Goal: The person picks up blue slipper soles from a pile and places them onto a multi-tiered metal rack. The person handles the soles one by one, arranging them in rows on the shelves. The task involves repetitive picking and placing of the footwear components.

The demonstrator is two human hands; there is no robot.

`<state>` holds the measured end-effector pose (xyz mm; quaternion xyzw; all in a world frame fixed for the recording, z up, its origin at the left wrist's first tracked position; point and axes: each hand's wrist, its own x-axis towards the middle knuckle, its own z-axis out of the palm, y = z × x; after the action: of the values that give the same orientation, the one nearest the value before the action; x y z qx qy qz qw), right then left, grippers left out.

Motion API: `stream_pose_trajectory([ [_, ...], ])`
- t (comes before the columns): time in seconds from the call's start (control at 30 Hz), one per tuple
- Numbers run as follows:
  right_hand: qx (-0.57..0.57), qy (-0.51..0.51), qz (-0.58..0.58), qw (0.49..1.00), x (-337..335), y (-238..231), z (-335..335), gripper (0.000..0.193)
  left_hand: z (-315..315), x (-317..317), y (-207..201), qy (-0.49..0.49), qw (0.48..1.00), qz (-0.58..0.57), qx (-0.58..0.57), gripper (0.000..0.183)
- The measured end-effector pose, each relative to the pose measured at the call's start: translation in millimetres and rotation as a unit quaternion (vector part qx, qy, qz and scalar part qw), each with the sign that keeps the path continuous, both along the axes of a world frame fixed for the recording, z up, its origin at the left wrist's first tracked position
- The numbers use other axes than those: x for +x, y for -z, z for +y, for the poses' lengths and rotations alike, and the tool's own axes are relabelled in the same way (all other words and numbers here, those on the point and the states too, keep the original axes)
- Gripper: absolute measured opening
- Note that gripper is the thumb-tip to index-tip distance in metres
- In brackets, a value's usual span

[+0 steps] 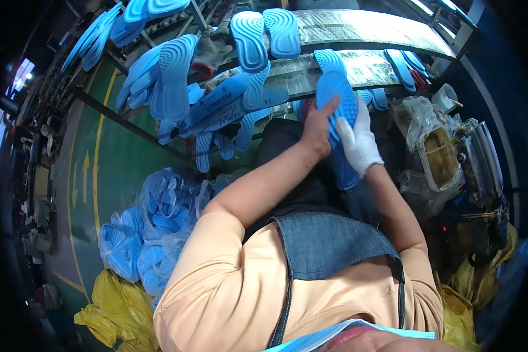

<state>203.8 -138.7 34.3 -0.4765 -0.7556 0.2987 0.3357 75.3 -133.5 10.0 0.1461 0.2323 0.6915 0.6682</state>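
Note:
A blue shoe insole with rows of raised dots stands lengthwise between my hands, its far end beside the metal shelf. My bare left hand grips its left edge, the thumb lying on its face. On the other edge my right hand, in a white glove, is closed with its thumb across the face. Just beyond it another blue insole lies on the shelf. A pair of blue insoles hangs over the upper shelf's edge to the left.
More blue insoles are stacked at the left of the rack, near a dark glove. Clear plastic bags of insoles sit at lower left, above a yellow bag. At right are a plastic-wrapped container and a white cup.

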Motion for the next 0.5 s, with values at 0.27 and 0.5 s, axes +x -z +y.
stream_pose_trajectory([
  [0.27,-0.157,-0.021,0.047,0.986,-4,0,42,0.068,26,-25,27,-0.003,0.998,0.007,-0.058,0.043],
  [0.5,-0.082,0.080,-0.057,0.992,1,48,154,0.081,105,-113,3,-0.054,0.984,0.056,-0.160,0.031],
])
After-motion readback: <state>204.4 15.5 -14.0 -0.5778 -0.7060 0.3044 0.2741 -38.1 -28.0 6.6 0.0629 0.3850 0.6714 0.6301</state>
